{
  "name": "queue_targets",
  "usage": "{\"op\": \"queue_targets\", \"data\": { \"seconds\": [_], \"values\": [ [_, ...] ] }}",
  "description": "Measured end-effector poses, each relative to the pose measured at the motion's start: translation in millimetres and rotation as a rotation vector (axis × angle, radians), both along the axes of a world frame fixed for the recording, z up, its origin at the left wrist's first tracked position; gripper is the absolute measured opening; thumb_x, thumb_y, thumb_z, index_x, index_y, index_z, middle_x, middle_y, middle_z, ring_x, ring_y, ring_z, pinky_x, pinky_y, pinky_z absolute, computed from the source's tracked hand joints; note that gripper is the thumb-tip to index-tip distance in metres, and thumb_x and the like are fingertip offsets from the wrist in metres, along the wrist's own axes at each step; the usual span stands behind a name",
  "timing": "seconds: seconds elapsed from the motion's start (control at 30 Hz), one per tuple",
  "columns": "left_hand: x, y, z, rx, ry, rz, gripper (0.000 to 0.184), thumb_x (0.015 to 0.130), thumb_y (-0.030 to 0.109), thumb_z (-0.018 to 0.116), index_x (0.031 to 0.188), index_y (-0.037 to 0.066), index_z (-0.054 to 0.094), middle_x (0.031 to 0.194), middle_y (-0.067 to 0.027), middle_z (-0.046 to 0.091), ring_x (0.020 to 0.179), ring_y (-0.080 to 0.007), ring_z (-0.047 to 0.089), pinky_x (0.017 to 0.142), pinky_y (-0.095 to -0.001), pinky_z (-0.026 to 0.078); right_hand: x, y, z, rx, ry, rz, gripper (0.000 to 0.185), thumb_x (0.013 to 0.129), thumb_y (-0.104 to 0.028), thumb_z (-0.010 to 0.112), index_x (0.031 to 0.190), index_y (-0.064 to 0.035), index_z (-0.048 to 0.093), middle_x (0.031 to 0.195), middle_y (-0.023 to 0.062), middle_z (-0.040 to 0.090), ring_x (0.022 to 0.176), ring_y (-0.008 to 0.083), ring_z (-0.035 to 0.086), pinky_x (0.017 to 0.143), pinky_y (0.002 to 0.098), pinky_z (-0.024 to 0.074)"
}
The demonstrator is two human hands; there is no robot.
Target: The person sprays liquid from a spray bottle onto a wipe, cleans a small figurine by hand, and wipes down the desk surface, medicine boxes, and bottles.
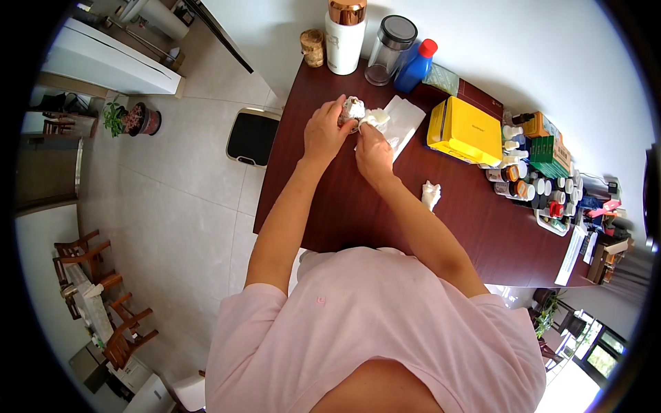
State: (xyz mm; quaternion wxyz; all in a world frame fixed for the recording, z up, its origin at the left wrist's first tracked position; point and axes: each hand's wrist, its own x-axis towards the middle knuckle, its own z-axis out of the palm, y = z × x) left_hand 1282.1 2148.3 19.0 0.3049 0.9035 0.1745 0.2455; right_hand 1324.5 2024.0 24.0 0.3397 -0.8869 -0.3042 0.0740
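My left hand (323,134) is closed around a small rounded object (353,108), whitish with brownish marks; its kind is not clear. My right hand (375,155) pinches a crumpled white tissue (376,118) against or close beside that object. Both hands are over the dark red-brown desk (323,199), near its far left part. Under and beyond the right hand lies a flat white paper sheet (406,122). Another crumpled tissue (431,195) rests on the desk near my right forearm.
Along the wall stand a log-like piece (312,48), a white flask (344,41), a glass jar (390,51) and a blue bottle (416,67). A yellow box (465,131) sits right of the paper. Several small bottles (527,189) crowd the right side. A black-topped bin (253,138) stands left.
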Motion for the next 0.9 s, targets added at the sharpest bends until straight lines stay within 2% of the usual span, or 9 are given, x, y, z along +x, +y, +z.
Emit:
{"op": "queue_targets", "data": {
  "seconds": [0.2,0.27,0.33,0.37,0.43,0.53,0.67,0.73,0.9],
  "values": [
    [-2,7,10,0.016,0.103,-0.057,0.053,0.073,0.020,0.070,0.121,0.007,0.052,0.105,-0.0071,0.058,0.094,-0.0269,0.057,0.079,-0.0372,0.047,25,0,15,0.239,-0.229,0.097,0.008,0.083,-0.012,0.055,0.086,-0.0054,0.059,0.086,0.0135,0.060,0.080,0.0334,0.059,0.067,0.0425,0.0474],
    [-3,7,13,-0.036,0.147,-0.060,0.053,0.075,0.020,0.067,0.124,0.009,0.051,0.109,-0.0070,0.057,0.100,-0.0261,0.056,0.084,-0.0349,0.046,32,5,18,0.235,-0.179,0.148,0.011,0.082,-0.012,0.057,0.090,-0.0051,0.059,0.089,0.0135,0.060,0.079,0.0326,0.059,0.067,0.0409,0.0477],
    [-2,7,12,-0.035,0.154,-0.060,0.053,0.075,0.020,0.067,0.124,0.009,0.050,0.108,-0.0070,0.057,0.100,-0.0260,0.056,0.084,-0.0348,0.046,36,8,8,0.396,-0.040,0.101,0.015,0.082,-0.013,0.057,0.094,-0.0039,0.060,0.086,0.0138,0.062,0.075,0.0308,0.060,0.067,0.0386,0.0482],
    [-2,8,11,-0.036,0.162,-0.061,0.053,0.074,0.020,0.068,0.124,0.009,0.050,0.108,-0.0071,0.057,0.100,-0.0260,0.056,0.084,-0.0348,0.046,37,6,4,0.396,-0.041,0.105,0.015,0.082,-0.013,0.057,0.094,-0.0039,0.060,0.086,0.0138,0.062,0.075,0.0308,0.060,0.067,0.0386,0.0482],
    [-3,8,10,-0.034,0.151,-0.060,0.053,0.074,0.020,0.068,0.124,0.009,0.051,0.108,-0.0071,0.057,0.100,-0.0261,0.056,0.084,-0.0349,0.046,35,0,0,0.295,0.247,0.015,0.017,0.083,-0.016,0.057,0.091,-0.0019,0.061,0.078,0.0139,0.063,0.069,0.0289,0.062,0.065,0.0361,0.0484],
    [-2,7,10,-0.030,0.138,-0.059,0.053,0.074,0.020,0.068,0.123,0.009,0.051,0.108,-0.0069,0.057,0.099,-0.0260,0.056,0.083,-0.0351,0.046,39,4,-6,0.378,0.526,-0.090,0.019,0.082,-0.020,0.058,0.086,-0.0017,0.062,0.071,0.0148,0.063,0.063,0.0276,0.062,0.061,0.0349,0.0482],
    [-3,6,9,-0.031,0.141,-0.054,0.052,0.075,0.020,0.067,0.123,0.009,0.050,0.108,-0.0064,0.057,0.100,-0.0259,0.056,0.083,-0.0354,0.046,35,15,24,0.471,0.501,-0.196,0.018,0.081,-0.020,0.060,0.085,-0.0029,0.062,0.070,0.0145,0.063,0.063,0.0264,0.063,0.060,0.0341,0.0482],
    [-4,6,8,-0.035,0.136,-0.056,0.052,0.075,0.020,0.067,0.123,0.009,0.050,0.108,-0.0064,0.057,0.100,-0.0258,0.056,0.083,-0.0354,0.046,33,20,35,0.366,0.246,-0.125,0.018,0.080,-0.020,0.060,0.086,-0.0040,0.062,0.072,0.0142,0.064,0.065,0.0271,0.063,0.060,0.0347,0.0483],
    [-3,6,8,-0.027,0.137,-0.056,0.052,0.075,0.021,0.068,0.123,0.009,0.050,0.108,-0.0064,0.057,0.100,-0.0257,0.056,0.083,-0.0352,0.046,36,7,6,0.289,0.178,-0.047,0.020,0.079,-0.022,0.060,0.087,-0.0043,0.061,0.076,0.0151,0.064,0.071,0.0324,0.063,0.065,0.0388,0.0483]
  ]
}}
